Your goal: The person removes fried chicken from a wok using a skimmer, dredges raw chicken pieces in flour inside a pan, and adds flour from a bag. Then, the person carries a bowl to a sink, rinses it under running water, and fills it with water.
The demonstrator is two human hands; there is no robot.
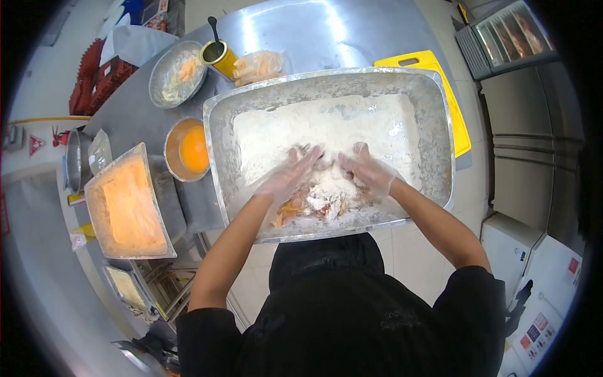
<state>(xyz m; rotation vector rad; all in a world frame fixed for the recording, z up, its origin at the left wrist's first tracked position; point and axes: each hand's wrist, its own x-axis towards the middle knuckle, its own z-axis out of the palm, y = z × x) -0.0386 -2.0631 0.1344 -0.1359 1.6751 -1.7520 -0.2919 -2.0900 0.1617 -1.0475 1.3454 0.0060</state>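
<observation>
A large metal tray [443, 151] holds white flour [301, 122]. Near its front side lies a heap of flour-dusted pieces [326, 195], orange-brown where the flour is thin. My left hand [295, 169], in a clear plastic glove, is at the left of the heap, fingers spread in the flour. On the heap's right is my right hand [367, 168], gloved too, with its fingers apart. Both palms face the heap. Flour and motion blur hide part of the fingertips.
Left of the tray stand a bowl of orange liquid [193, 149] and a container of orange crumbs [129, 204]. Behind are a metal bowl [178, 74], a yellow can [218, 55] and a plastic bag [259, 66]. A yellow board [461, 125] lies beyond the tray's right edge.
</observation>
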